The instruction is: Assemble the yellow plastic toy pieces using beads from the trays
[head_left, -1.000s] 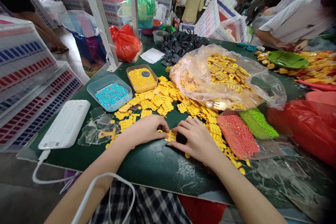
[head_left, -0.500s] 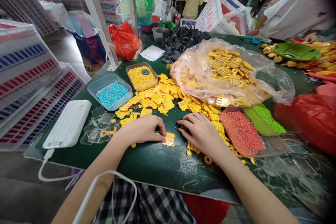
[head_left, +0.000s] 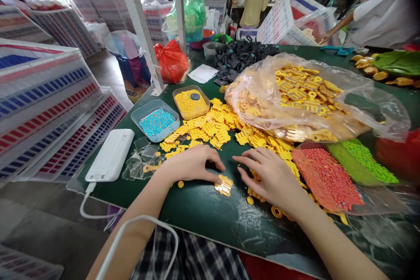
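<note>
A flat yellow plastic piece [head_left: 224, 185] lies on the green table [head_left: 210, 214] in front of me. My left hand [head_left: 193, 164] rests at its left, the thumb tip touching its edge, thumb and fingers apart. To the right of the piece, my right hand [head_left: 267, 173] hovers over more yellow parts, its thumb and forefinger spread and nothing visible between them. Behind both hands spreads a heap of yellow pieces [head_left: 213, 124]. Trays of yellow beads [head_left: 188, 107] and blue beads [head_left: 157, 122] stand behind my left hand; red beads [head_left: 328, 175] are at the right.
A large clear bag of yellow parts [head_left: 302, 92] and black parts [head_left: 243, 54] lie at the back. Green beads [head_left: 370, 159] sit far right. At left are a white power bank [head_left: 111, 155] with a cable and clear plastic pieces [head_left: 141, 162]. A person reaches in at back right.
The view has shifted, so the table's contents appear farther right. My left thumb and forefinger are farther apart, and the yellow piece shows more fully.
</note>
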Tool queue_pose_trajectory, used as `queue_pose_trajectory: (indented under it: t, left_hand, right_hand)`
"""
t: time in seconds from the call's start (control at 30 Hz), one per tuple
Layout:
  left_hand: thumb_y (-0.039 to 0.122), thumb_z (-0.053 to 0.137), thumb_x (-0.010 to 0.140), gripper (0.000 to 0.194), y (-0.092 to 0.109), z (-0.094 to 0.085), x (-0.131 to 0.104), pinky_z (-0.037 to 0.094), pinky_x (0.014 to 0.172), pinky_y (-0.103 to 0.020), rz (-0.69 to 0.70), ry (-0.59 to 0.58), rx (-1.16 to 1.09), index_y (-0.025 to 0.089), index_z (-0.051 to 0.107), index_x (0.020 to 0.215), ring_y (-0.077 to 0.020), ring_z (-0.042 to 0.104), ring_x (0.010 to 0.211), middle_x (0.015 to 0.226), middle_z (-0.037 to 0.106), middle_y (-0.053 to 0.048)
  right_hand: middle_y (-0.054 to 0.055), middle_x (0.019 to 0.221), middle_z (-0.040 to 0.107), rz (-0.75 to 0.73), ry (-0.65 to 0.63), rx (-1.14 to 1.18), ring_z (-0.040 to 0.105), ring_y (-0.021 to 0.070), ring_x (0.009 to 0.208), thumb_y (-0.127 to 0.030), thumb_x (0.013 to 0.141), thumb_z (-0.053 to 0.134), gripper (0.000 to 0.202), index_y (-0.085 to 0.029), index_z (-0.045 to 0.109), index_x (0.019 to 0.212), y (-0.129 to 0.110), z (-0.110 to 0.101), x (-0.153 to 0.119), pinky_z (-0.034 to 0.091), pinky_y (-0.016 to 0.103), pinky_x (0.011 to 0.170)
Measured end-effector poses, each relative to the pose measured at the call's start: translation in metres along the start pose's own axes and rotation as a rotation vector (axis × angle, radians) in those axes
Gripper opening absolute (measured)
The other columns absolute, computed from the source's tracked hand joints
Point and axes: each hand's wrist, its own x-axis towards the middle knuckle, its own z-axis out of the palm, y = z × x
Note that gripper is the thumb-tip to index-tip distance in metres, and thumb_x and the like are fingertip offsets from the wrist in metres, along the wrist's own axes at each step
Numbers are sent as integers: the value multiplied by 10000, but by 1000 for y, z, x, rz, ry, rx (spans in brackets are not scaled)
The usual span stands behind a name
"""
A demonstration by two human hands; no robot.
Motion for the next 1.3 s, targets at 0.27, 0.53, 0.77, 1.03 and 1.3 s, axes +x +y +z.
queue_pose_trajectory:
  t: [0.27,0.53,0.77,1.03,1.3]
  left_hand:
    - [315,538,906,247,-21,-54,-30,495,843,-329,-461,818,139,195,708,1040,-209,657,915,1041,735,-51]
    - [299,526,853,287,-63,-107,-59,501,761,-311,-835,667,280,141,737,965,-250,687,879,962,752,-103]
    - [182,631,747,155,-80,-94,-22,506,697,-244,-619,337,157,168,770,814,-181,687,779,881,773,-27]
    - [259,715,694,246,-96,-94,-21,479,742,-265,-497,204,161,168,767,917,-203,672,843,974,761,-44]
    - [241,618,749,189,-102,-91,-19,345,556,-238,-475,176,208,140,693,608,-112,507,572,576,632,18]
  right_hand:
    - [33,827,654,-84,-181,185,581,211,796,-538,808,672,334,-212,636,874,-3,3,-2,412,354,723]
    - [39,810,656,-137,-152,197,586,201,778,-385,911,556,177,-224,627,897,-11,11,-2,398,340,730]
    - [22,843,672,-133,-71,190,604,202,793,-380,906,557,156,-246,631,936,-14,19,-2,397,342,745]
    - [6,822,661,-160,-26,197,594,184,751,-353,964,455,193,-245,615,955,-15,17,2,399,316,723]
    - [20,818,653,-152,-43,195,582,183,743,-338,972,444,206,-228,619,964,-14,17,1,396,316,708]
